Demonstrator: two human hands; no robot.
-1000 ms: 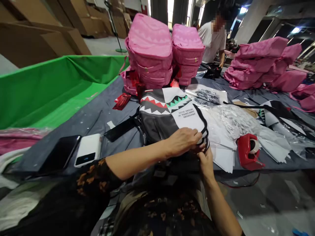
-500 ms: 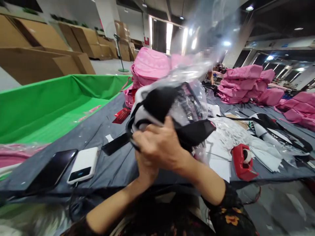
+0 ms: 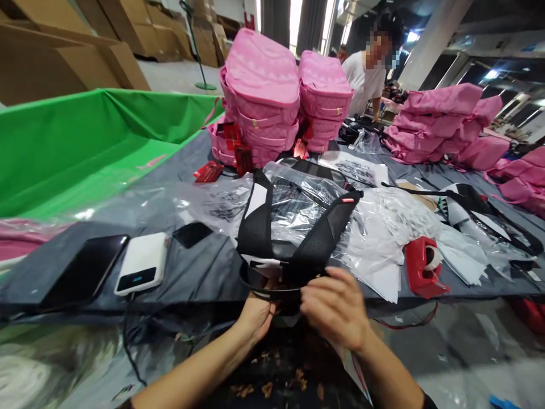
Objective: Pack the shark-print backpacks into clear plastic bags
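Note:
A black and white backpack (image 3: 255,238) lies on the dark-covered table, its shoulder straps facing up. Clear plastic (image 3: 293,210) covers its middle and spreads out to the left. My left hand (image 3: 255,318) grips the near end of the backpack, with the fingers partly hidden inside a black loop or rim. On the right side of that same edge, my right hand (image 3: 334,307) has its fingers curled against the rim; its thumb is hidden. A red tape dispenser (image 3: 426,270) stands to the right.
Pink backpacks (image 3: 261,74) are stacked behind, with more piles (image 3: 443,113) at right. A phone (image 3: 85,270) and a white power bank (image 3: 142,264) with a cable lie at left. Beyond are a green-lined bin (image 3: 128,136), cardboard boxes (image 3: 85,68) and a person (image 3: 361,79).
The backpack has come down from my raised hands onto the table, straps up. The plastic has dropped and spread left. My hands have separated along its near edge.

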